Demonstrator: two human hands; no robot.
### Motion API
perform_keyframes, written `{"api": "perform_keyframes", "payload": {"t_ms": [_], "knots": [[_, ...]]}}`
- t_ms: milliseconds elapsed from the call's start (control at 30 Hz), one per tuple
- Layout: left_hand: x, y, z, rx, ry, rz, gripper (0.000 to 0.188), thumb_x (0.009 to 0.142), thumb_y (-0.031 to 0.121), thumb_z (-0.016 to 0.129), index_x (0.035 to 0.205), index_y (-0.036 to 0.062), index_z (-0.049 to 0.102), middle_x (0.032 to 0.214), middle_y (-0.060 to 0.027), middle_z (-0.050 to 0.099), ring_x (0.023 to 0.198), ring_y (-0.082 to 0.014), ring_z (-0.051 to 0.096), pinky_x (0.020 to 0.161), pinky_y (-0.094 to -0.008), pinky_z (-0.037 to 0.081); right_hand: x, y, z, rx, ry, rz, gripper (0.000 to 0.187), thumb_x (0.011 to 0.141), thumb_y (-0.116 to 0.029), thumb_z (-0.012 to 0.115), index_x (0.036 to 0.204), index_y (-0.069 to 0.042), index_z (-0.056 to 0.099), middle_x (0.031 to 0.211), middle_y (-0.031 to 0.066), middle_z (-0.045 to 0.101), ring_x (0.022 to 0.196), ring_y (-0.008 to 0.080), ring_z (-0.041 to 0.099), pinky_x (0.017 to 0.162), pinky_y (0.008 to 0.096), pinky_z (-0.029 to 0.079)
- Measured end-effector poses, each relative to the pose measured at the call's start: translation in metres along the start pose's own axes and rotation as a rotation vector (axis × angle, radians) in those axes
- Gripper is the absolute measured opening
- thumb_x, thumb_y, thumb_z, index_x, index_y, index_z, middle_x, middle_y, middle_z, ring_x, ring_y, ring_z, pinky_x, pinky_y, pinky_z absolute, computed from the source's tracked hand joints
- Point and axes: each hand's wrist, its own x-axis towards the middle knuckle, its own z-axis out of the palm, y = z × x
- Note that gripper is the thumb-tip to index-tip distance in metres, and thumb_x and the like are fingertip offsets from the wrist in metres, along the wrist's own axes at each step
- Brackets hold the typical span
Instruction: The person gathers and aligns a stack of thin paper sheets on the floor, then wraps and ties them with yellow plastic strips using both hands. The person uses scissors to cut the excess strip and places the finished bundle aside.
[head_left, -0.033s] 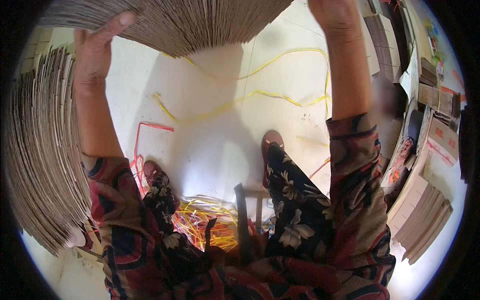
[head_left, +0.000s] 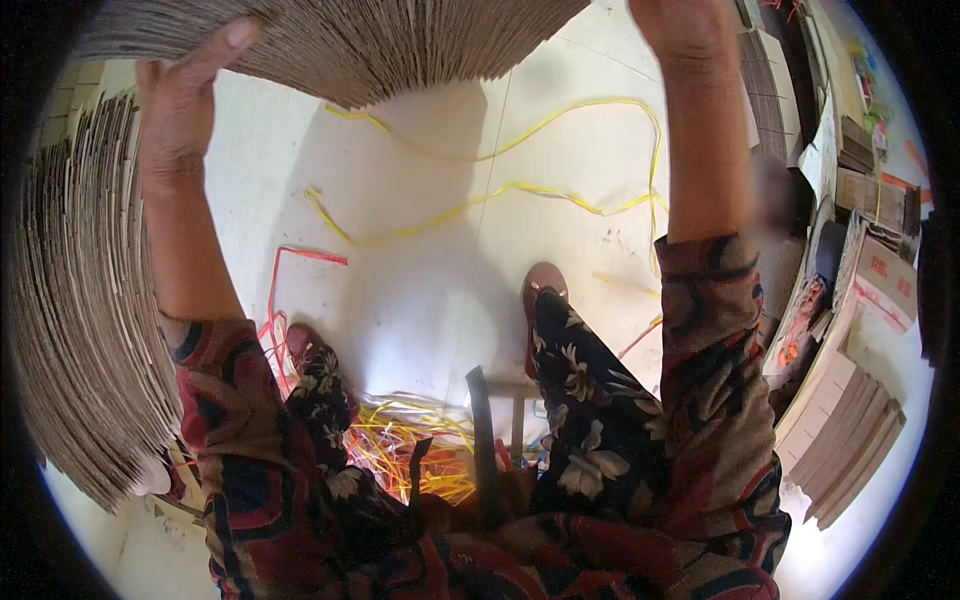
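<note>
A thick stack of brown cardboard sheets (head_left: 390,50) fans out at the far side, its near edges facing me. At its left end is my left hand (head_left: 180,115), closed on the stack, with the thumb along the sheet edges and the other fingers hidden. My right hand (head_left: 688,30) reaches to the upper edge of the picture, to the right of the stack. Its fingers lie outside the view, so what they touch does not show.
Another tall cardboard stack (head_left: 85,290) stands along the left. Loose yellow strapping (head_left: 450,212) and red strapping (head_left: 312,253) lie on the pale floor, and a tangled strap pile (head_left: 410,445) sits between my legs. Flat cardboard (head_left: 850,440) and a carton (head_left: 885,275) are at the right.
My left hand has shifted slightly left and up, and my right hand slightly right. The fanned stack has edged a little upward in the picture.
</note>
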Motion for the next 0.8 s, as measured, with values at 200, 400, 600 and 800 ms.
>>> {"api": "perform_keyframes", "payload": {"t_ms": [200, 400, 600, 800], "knots": [[0.01, 0.036, 0.005, -0.068, 0.101, 0.159, 0.075, 0.069, 0.013, 0.08, 0.133, 0.0021, 0.04, 0.129, -0.011, 0.05, 0.12, -0.0257, 0.046, 0.108, -0.0368, 0.031, 0.007, -0.053, 0.008, -0.116, 0.091, -0.067, 0.044, 0.075, -0.008, 0.07, 0.115, 0.003, 0.054, 0.107, 0.0073, 0.059, 0.099, 0.0198, 0.057, 0.086, 0.0331, 0.046], [0.008, -0.01, -0.026, 0.109, -0.124, 0.0, 0.077, 0.069, 0.016, 0.08, 0.133, 0.0036, 0.041, 0.129, -0.0105, 0.05, 0.121, -0.0266, 0.045, 0.107, -0.0402, 0.03, -0.04, 0.026, -0.038, -0.021, 0.124, 0.21, 0.066, 0.067, -0.004, 0.075, 0.127, 0.002, 0.046, 0.118, 0.0093, 0.057, 0.109, 0.0236, 0.055, 0.096, 0.0353, 0.041], [-0.001, -0.012, -0.01, 0.096, -0.245, -0.024, 0.073, 0.068, 0.016, 0.078, 0.131, 0.0028, 0.043, 0.127, -0.0087, 0.052, 0.121, -0.0249, 0.044, 0.108, -0.0398, 0.027, -0.042, 0.019, -0.048, -0.136, 0.102, 0.323, 0.066, 0.065, -0.007, 0.077, 0.124, 0.004, 0.049, 0.118, 0.0118, 0.058, 0.111, 0.0247, 0.054, 0.097, 0.0349, 0.04], [-0.012, -0.028, 0.011, 0.046, -0.122, 0.003, 0.066, 0.071, 0.013, 0.074, 0.129, 0.0008, 0.045, 0.126, -0.0095, 0.052, 0.119, -0.0233, 0.046, 0.107, -0.0368, 0.028, -0.038, 0.025, -0.009, -0.126, 0.118, 0.225, 0.064, 0.066, -0.01, 0.078, 0.121, 0.007, 0.05, 0.113, 0.0134, 0.059, 0.104, 0.0264, 0.056, 0.093, 0.0365, 0.042]]}}
